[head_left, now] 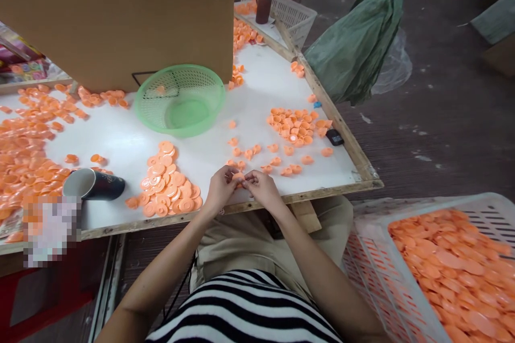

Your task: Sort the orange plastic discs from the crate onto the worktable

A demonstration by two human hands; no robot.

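Note:
My left hand (219,188) and my right hand (261,187) meet at the near edge of the white table (249,96), fingers pinched together on a small orange plastic cap (238,176) held between them. A pile of flat orange discs (169,185) lies just left of my left hand. Loose orange caps (277,162) are scattered just beyond my right hand, with a denser heap of caps (295,124) farther right.
A green mesh basket (179,99) stands mid-table before a big cardboard box (120,16). A black cup (94,185) lies tipped at left beside a large spread of orange parts (28,144). A white crate (450,262) of orange discs sits lower right. A green sack (358,43) lies on the floor.

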